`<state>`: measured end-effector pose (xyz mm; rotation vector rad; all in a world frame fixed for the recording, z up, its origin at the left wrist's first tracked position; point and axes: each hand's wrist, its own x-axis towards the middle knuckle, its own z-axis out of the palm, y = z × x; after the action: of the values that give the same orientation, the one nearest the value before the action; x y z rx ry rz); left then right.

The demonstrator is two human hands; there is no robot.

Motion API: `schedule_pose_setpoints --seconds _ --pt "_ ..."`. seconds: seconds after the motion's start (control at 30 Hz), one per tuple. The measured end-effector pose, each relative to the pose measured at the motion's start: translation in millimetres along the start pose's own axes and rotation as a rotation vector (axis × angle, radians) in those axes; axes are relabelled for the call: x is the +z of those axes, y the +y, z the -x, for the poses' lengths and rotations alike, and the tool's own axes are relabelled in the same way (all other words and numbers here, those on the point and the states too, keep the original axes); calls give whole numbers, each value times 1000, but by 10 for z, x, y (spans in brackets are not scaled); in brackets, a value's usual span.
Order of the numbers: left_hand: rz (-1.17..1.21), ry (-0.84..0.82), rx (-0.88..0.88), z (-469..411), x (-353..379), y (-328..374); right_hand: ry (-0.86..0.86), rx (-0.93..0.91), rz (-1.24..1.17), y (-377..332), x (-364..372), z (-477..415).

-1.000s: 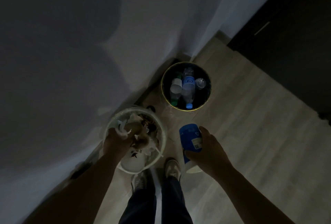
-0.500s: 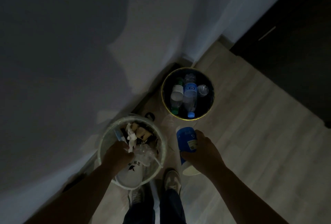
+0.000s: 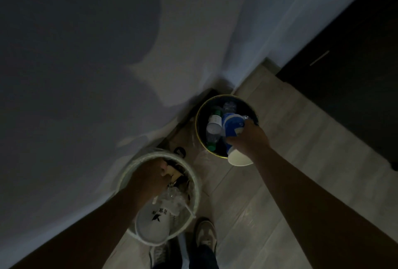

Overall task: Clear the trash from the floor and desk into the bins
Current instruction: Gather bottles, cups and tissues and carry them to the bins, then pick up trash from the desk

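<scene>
A black X logo (image 3: 156, 217) under unreadable characters marks the white bag (image 3: 148, 229) at six o'clock in the pale bin (image 3: 148, 155).

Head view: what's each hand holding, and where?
Right hand grips the blue cup around its side, over the dark bin. Left hand is inside the white bin; any hold cannot be told.

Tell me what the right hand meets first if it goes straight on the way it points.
Probably the bottles in the dark bin: the right hand holds a blue cup over its opening, pointing in. Depth is unclear.
</scene>
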<state>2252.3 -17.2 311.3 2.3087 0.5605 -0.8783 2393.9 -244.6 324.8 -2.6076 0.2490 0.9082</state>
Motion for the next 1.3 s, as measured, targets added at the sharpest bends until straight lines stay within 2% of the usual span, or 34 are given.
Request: schedule_pose_setpoints --seconds 0.13,0.4,0.6,0.73,0.9,1.07,1.2,1.3 --pt "44 11 -19 56 52 -71 -65 -8 -3 4 172 173" --pt "-108 -51 -135 338 138 -515 -307 -35 -73 -81 999 875" --pt "-141 -33 -163 416 101 -753 -385 -103 -140 -274 1353 1012" --pt "-130 -28 -158 540 97 -805 -390 -164 61 -256 1307 1100" --pt "-81 -21 -120 805 -126 -584 -340 -191 149 -229 913 1337" --pt "-135 53 27 1389 -767 -134 -276 -300 168 -478 89 1877" --pt "-129 260 198 2167 -1536 399 -173 -484 184 -959 -872 2491" --pt "-78 479 307 2869 -2227 813 -29 -718 204 -1418 -1722 2999"
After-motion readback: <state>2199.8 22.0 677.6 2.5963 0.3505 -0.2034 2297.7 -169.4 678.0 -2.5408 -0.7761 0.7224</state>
